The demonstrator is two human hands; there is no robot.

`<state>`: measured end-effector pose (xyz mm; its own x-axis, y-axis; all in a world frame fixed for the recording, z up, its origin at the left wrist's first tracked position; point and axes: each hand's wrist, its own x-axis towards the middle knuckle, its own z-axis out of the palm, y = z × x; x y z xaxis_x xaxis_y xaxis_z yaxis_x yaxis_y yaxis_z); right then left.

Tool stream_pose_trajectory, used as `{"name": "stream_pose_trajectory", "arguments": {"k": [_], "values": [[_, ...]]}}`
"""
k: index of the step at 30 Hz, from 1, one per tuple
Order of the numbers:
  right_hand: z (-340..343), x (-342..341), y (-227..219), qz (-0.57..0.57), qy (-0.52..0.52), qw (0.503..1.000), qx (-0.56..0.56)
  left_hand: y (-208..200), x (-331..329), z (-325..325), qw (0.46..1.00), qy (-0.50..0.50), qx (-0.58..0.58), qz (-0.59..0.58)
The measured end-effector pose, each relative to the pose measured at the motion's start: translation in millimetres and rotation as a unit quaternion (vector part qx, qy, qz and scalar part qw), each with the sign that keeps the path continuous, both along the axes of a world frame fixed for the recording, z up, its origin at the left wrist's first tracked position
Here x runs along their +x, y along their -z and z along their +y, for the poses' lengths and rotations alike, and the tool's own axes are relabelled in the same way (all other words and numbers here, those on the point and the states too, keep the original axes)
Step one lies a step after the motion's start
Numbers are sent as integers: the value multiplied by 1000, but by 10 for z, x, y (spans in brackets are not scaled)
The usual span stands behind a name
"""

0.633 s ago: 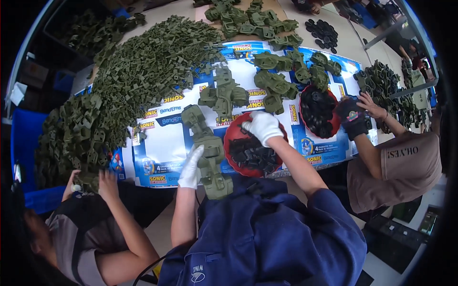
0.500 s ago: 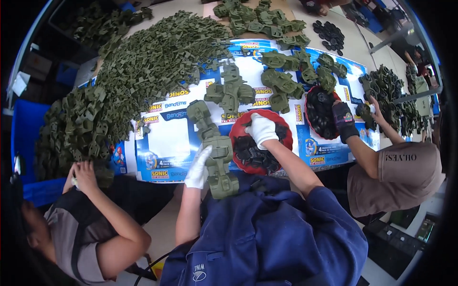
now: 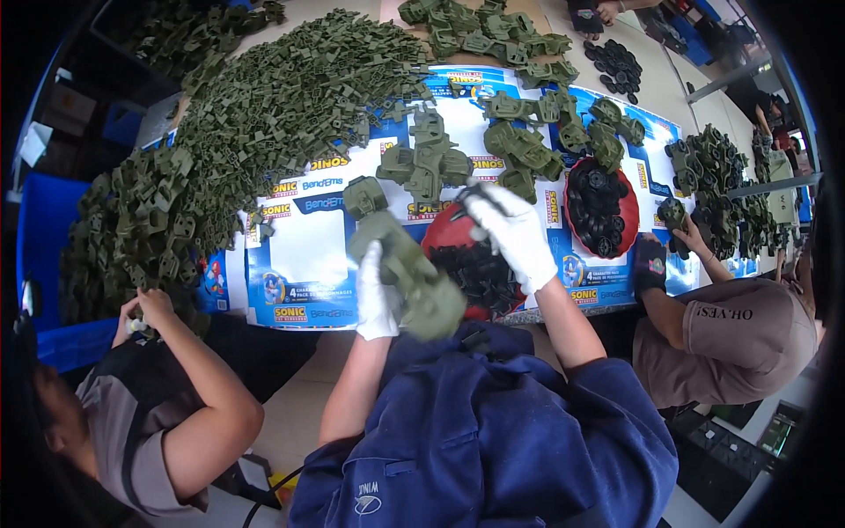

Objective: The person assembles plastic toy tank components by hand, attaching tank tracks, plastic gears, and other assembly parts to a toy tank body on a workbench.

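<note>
My left hand (image 3: pixel 377 295), in a white glove, is closed around an olive-green plastic toy vehicle body (image 3: pixel 418 282), tilted and blurred by motion. My right hand (image 3: pixel 518 238), also gloved in white, is raised over the red bowl (image 3: pixel 446 231) with its fingers pinched on a small black plastic part (image 3: pixel 473 195). Its exact kind is hard to make out. More black parts (image 3: pixel 475 275) fill the bowl, partly covered by the held body. Just beyond my left hand, a single green vehicle body (image 3: pixel 363 195) lies on the printed sheet.
Green vehicle bodies (image 3: pixel 427 163) lie beyond the bowl, and a big heap of small green parts (image 3: pixel 299 97) spreads left. A second red bowl (image 3: pixel 630 211) of black wheels stands right. Co-workers sit on both sides; the right one's hand (image 3: pixel 691 236) holds a green body.
My right hand has come up out of the bowl with a black part. My left hand has gripped and tilted the green body it was resting beside.
</note>
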<state>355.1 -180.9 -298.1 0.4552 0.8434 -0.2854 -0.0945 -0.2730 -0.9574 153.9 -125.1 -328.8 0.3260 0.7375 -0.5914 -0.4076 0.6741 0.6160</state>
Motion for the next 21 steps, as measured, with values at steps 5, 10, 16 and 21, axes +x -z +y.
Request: {"name": "stream_pose_trajectory", "arguments": {"k": [5,10,16,21], "values": [[-52,-478,709,292,218,911,196,342,32,-98,980,-116,108,-119],[110,-187,725,444,185,859,173,255,-157,-331,971,-40,225,-71],[60,86,324,223,-113,968,5,-205,-342,54,898,403,173,29],[87,-67,403,187,15,981,48,-99,152,-249,855,439,244,128]]}}
